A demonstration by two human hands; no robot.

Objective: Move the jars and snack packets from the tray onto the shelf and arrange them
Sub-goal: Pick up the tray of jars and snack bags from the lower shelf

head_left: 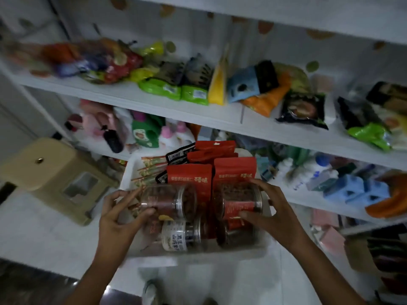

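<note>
A white tray [132, 170] sits below me in front of the shelf [154, 100]. It holds clear jars lying on their sides, red snack packets [189, 175] standing behind them and striped stick packets [149, 170] at the left. My left hand [119, 214] grips the upper left jar [169, 201], thumb under it and fingers over its base. My right hand [271, 208] grips the upper right jar [237, 201], which has a red label. Two more jars lie below: one with a white label [178, 236] and a dark one [237, 236].
The shelf above carries many snack packets, green [163, 89], yellow [218, 86] and orange [266, 102]. A lower shelf holds bottles [145, 135] and blue boxes [356, 190]. A beige plastic stool [50, 175] stands at the left. My shoe [152, 291] shows on the white floor.
</note>
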